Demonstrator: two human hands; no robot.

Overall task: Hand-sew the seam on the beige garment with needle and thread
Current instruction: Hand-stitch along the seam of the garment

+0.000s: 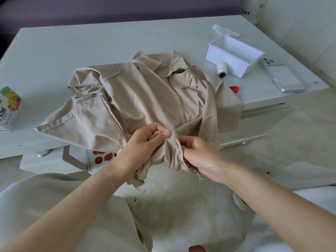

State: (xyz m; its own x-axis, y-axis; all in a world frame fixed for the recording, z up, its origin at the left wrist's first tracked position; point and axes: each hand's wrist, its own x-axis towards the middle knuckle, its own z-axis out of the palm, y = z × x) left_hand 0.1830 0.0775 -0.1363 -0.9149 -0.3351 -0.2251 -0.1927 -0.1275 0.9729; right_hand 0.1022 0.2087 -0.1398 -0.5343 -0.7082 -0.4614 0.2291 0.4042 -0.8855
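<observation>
Head view: beige shirt (145, 95) lies spread on the white table (72, 48), collar toward 12 o'clock. Its 6 o'clock hem hangs off the table's near edge, bunched between both hands.

Left hand (145, 144): fingers curled, with the thumb and forefinger pinching a fold of the raw hem. A thin pale thread (164, 135) crosses the thumb tip.

Right hand (198, 155): just at 3 o'clock of the left, with the fingers curled into the frayed fabric edge and gripping it. Can't tell if a needle is in either hand; too small to see.

- Thread spool (221, 70): white, lying on its side on the table at 2 o'clock of the shirt, touching the open white box (234, 55).
- Smartphone (283, 77): face down at 4 o'clock of the box, near the table corner.
- Small red object (234, 88): at the shirt's 3 o'clock edge, partly covered by it.
- Juice carton (10, 108): at the frame's 9 o'clock.
- Spiral notebook (100, 157): apple print, on a shelf under the tabletop, at 9 o'clock of the left hand.
</observation>
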